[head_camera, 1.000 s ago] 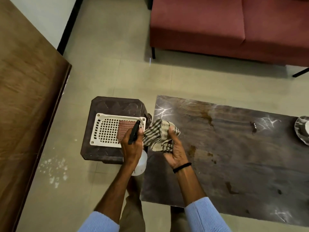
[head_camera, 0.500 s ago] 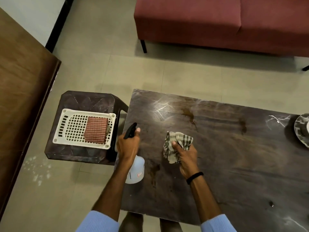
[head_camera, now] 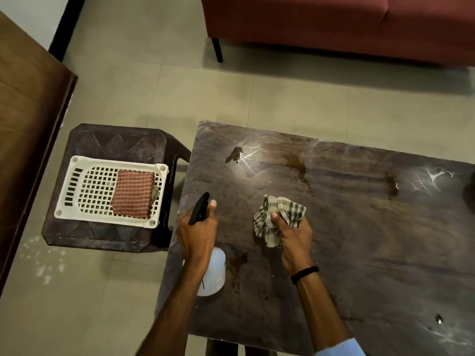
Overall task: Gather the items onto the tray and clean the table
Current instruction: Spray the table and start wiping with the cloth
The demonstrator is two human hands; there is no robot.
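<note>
Cleaning looks barely begun: left grip (head_camera: 198, 235) clamped on the sprayer (head_camera: 214, 273), right grip (head_camera: 295, 235) clutching the cloth (head_camera: 285, 209), stains (head_camera: 295, 163) across the table (head_camera: 372, 253).

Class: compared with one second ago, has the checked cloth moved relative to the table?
Yes. The checked cloth, gripped by the right hand, went from the left edge of the table inward, towards its middle.
</note>
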